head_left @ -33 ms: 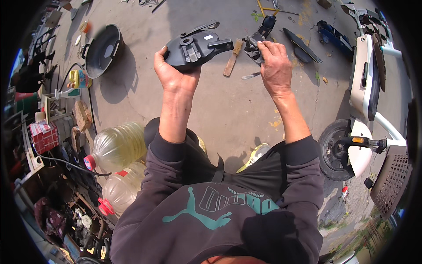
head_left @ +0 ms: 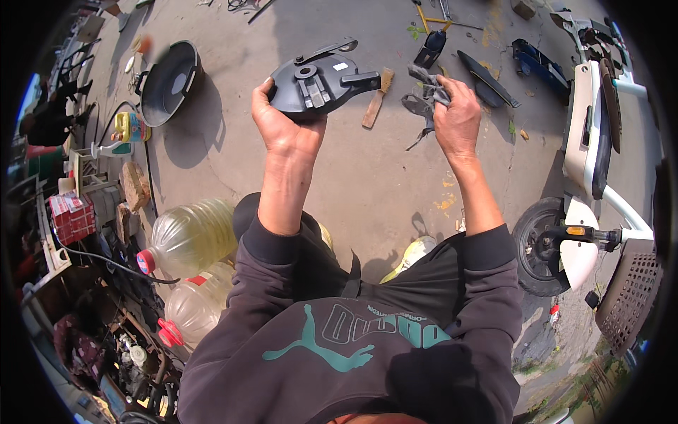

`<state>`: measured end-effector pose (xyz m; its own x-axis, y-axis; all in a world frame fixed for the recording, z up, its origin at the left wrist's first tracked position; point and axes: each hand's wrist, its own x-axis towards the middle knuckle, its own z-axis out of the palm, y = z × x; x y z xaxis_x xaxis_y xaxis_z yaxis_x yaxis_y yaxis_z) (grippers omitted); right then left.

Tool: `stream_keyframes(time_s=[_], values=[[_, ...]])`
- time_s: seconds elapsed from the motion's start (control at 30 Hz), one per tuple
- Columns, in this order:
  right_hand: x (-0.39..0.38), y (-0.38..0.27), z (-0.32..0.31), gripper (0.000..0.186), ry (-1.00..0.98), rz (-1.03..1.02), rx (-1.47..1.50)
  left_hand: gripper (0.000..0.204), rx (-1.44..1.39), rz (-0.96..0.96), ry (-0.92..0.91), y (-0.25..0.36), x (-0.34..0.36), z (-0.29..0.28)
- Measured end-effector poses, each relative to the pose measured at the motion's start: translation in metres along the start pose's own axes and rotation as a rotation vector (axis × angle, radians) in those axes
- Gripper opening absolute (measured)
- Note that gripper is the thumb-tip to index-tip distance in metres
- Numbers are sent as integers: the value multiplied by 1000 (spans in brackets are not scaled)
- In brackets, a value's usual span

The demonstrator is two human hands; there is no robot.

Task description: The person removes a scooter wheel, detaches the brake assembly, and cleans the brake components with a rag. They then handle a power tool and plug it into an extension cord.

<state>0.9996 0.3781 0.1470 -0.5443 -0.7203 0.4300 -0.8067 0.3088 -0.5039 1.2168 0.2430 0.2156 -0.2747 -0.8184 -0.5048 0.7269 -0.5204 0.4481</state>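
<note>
Resting in my left hand (head_left: 290, 134) is a black drum brake backing plate (head_left: 321, 85), with a lever arm along its far edge and a stub pointing right. The thumb and palm hold its near left rim; most fingers are hidden beneath it. My right hand (head_left: 457, 116) is closed on a crumpled, dirty grey rag (head_left: 422, 102), whose torn ends dangle left of the fingers. Rag and plate are apart. On the ground between them lies a wooden-handled brush (head_left: 376, 102).
A black basin (head_left: 169, 85) stands at far left, beyond a yellow jug (head_left: 127, 127). Two large plastic bottles (head_left: 194, 237) are by my left leg. Dark body panels (head_left: 487, 78) lie at far right. A white scooter with a black wheel (head_left: 542, 247) stands on the right.
My right hand has shifted right with the rag, away from the plate, and the rag hangs looser. My left hand and the plate have moved slightly right and nearer.
</note>
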Motion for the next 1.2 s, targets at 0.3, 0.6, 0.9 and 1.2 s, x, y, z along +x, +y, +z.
stream_keyframes(time_s=[0.3,0.6,0.9,1.2], values=[[1,-53,-4,48,186,-526,2,46,-21,19,-79,-23,-3,5],[24,-35,-56,24,190,448,664,54,111,-202,-536,-8,3,-22],[33,-63,-48,35,58,-42,537,68,548,-52,-605,-24,-21,-3],[34,-27,-88,22,-579,576,1183,60,549,-263,-618,0,-12,-11]])
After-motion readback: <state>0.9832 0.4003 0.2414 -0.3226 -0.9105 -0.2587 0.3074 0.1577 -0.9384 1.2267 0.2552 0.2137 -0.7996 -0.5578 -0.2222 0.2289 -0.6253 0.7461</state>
